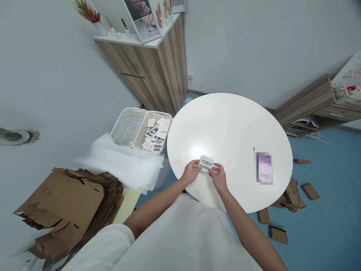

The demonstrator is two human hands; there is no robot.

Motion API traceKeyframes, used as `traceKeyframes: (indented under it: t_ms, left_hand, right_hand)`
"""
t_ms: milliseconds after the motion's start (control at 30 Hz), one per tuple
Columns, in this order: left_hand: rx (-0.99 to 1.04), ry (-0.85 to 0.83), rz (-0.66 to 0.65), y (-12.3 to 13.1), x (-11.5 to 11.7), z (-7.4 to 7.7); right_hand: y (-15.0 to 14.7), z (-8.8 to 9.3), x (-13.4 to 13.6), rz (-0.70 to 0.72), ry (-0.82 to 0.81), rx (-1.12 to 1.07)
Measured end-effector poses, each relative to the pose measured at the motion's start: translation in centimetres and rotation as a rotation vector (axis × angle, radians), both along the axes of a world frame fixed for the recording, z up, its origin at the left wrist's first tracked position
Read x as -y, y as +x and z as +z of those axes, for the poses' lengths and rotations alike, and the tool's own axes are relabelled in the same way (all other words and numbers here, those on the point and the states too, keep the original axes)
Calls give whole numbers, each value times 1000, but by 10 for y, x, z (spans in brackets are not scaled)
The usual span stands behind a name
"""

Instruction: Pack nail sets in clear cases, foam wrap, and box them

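Note:
Between my two hands is a small clear plastic case of press-on nails (pixel 207 163), with two rows of greenish nails showing through it. My left hand (pixel 191 171) grips its left edge with fingers and thumb. My right hand (pixel 219 177) pinches the case at its lower right edge. Beneath it is the white oval table (pixel 231 124), near the edge closest to me. Whether the case touches the tabletop I cannot tell.
At left, one white basket (pixel 124 110) holds clear plastic trays and another basket (pixel 164 151) holds cards and nail sets. White foam sheets (pixel 126 162) and flattened cardboard boxes (pixel 67 203) lie nearer. A pixelated purple item (pixel 264 168) is on the table; small boxes (pixel 278 235) lie on the floor.

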State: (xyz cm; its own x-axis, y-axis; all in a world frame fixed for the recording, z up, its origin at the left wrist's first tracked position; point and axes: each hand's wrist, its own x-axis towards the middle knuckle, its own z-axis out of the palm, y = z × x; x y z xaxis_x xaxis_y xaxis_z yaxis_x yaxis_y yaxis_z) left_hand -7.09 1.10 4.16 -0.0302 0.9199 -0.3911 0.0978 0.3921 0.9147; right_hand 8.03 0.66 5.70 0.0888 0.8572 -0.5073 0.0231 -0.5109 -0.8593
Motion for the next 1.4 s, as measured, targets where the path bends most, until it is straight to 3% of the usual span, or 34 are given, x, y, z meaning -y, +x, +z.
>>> traceKeyframes:
  t_ms: [200,367,500,833,1100,1400]
  left_hand:
    - [-120,3,65,-59,-23,-11]
    - [-218,-101,115,-106,-53,-18]
    - [-224,-163,109,-128,-74,-25]
    - [-188,-175,48,-136,-88,-31]
    - [-182,-106,31,-137,-86,-36]
    - [-157,-93,37,-134,-84,-29]
  right_hand:
    - [-69,1,-35,134,-21,-11]
    - [-120,-11,-68,184,-45,109]
    - [-148,-22,-88,197,-85,100]
    - [-169,-33,-116,160,-100,119]
    - [-173,-36,-118,148,-58,159]
    - [-176,-30,-115,139,-69,161]
